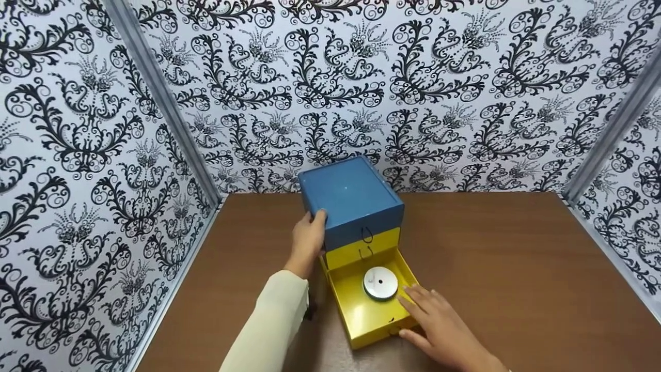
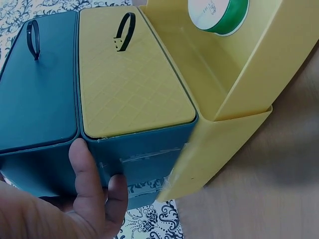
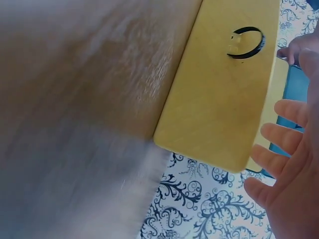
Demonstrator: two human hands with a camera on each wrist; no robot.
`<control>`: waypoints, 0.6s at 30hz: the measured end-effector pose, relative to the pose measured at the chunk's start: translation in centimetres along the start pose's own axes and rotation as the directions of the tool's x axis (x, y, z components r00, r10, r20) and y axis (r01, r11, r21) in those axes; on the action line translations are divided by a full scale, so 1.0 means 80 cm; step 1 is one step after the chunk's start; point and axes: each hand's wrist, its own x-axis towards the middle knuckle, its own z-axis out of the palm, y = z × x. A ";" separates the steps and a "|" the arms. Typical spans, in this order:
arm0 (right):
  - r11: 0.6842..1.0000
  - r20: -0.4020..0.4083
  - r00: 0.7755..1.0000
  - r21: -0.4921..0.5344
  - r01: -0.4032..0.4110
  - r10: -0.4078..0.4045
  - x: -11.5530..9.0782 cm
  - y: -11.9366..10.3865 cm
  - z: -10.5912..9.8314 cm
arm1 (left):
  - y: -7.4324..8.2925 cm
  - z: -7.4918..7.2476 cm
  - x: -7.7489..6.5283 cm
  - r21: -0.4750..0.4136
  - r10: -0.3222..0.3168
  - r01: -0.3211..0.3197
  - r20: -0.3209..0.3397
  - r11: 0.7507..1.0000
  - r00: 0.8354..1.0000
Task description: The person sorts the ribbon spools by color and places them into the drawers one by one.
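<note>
A small chest has a blue top drawer (image 2: 40,89), a yellow drawer front (image 2: 134,74) and a pulled-out yellow bottom drawer (image 1: 356,310). Inside that drawer lies a spool of green ribbon (image 2: 237,15), its white round face (image 1: 380,282) turned up. My left hand (image 1: 308,235) presses against the chest's left side, one digit at the top edge; in the left wrist view its digits lie on the blue side. Over the drawer's right front corner is my right hand (image 1: 439,325), fingers spread and nothing gripped. Whether its fingertips touch the rim, I cannot tell.
The chest stands on a brown wooden table (image 1: 516,268) near the back. Patterned black-and-white walls (image 1: 341,93) close off the back and sides. A black loop handle (image 3: 259,45) sticks out of the bottom drawer's front.
</note>
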 end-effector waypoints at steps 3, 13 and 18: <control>0.999 0.000 1.000 -0.035 0.027 -0.027 -0.011 -0.005 -0.005 | 0.000 0.000 -0.001 0.002 0.004 -0.004 0.008 1.000 1.000; 0.981 0.022 0.989 -0.125 0.151 -0.149 -0.036 -0.017 -0.006 | -0.001 -0.001 0.001 0.005 0.017 -0.017 -0.004 1.000 1.000; 0.986 0.101 0.990 -0.125 0.108 -0.095 -0.045 -0.018 -0.003 | -0.002 0.000 0.001 0.003 0.018 -0.018 -0.006 1.000 1.000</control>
